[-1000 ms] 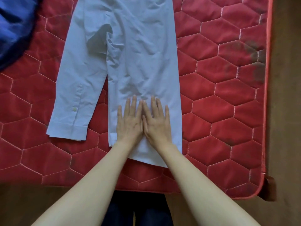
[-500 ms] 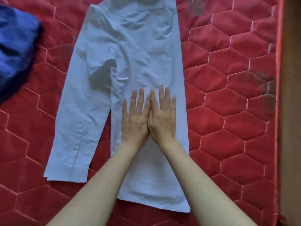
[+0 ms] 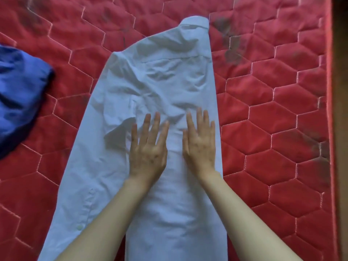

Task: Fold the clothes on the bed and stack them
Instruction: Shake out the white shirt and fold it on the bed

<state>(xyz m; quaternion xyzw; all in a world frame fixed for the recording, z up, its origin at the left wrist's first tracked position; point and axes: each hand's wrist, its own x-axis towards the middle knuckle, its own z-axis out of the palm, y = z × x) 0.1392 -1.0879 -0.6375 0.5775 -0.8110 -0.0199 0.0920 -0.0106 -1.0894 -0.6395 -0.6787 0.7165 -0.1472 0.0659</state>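
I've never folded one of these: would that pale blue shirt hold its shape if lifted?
Probably not. The pale blue shirt is creased and wrinkled under the flat left hand and right hand, so it looks thin and floppy. Its sleeve would likely dangle.

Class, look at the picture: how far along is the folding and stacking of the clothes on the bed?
Done: the shirt lies flat, its right side already folded in. In hand: the left hand and right hand press flat on its middle. Left: the sleeve lies spread out, the blue garment lies unfolded, and no stack shows.
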